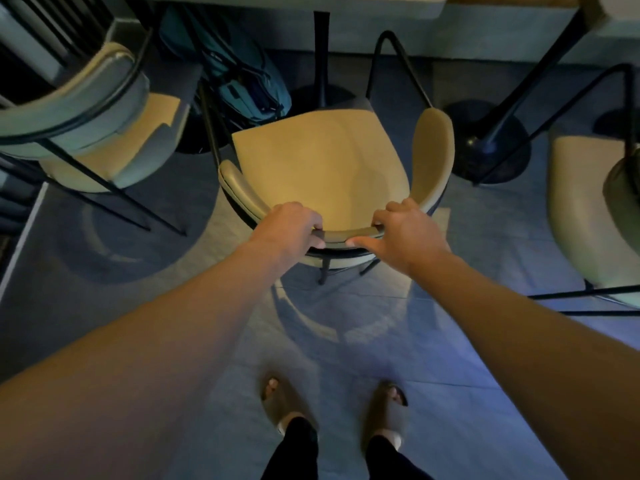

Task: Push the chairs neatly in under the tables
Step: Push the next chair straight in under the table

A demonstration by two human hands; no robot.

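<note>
On a dim tiled floor lit bluish from the right, a person is standing behind a tan padded chair and looking down along both bare forearms. The chair is sitting mostly out in the open, only its front edge nearing the pale counter at the top of the view, so this push appears to be just starting. A second chair on the left is lying angled near its own counter, and a third chair on the right is standing clear of one, so both seem to be waiting for tidying. A black pedestal base is standing just right of the middle chair, and a teal backpack is leaning beyond its front left corner. The left hand is curling its fingers over the top of the curved backrest; the right hand is gripping the same rail, thumb underneath. The person's sandalled feet are standing well behind the chair.
</note>
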